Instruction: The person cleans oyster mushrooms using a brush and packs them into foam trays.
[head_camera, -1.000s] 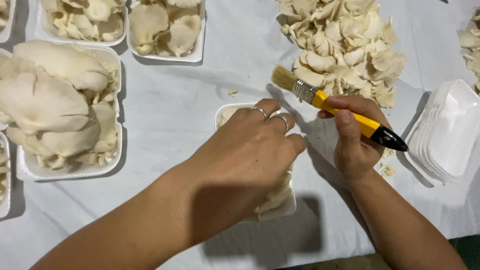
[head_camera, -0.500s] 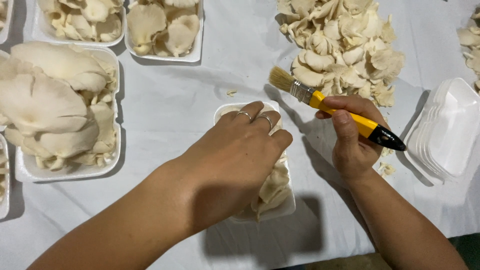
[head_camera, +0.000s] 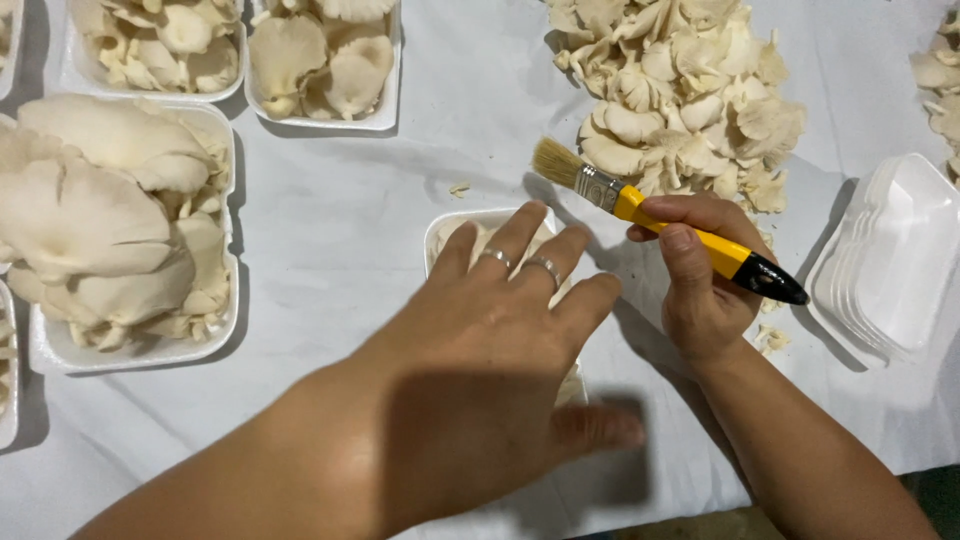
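The pale, soft oyster mushrooms in the small white foam tray (head_camera: 447, 232) are lying directly beneath the left hand (head_camera: 500, 330). They are probably light and easily torn; support from the tray's rim looks safest. The left hand is spreading flat, fingers extended, pressing on them. The right hand (head_camera: 700, 290), just beside it, is gripping a yellow-handled paintbrush (head_camera: 655, 215), bristles pointing away.

Both forearms are bare — no sleeves; the left hand (head_camera: 490, 340) wears two thin silver rings (head_camera: 520, 262).
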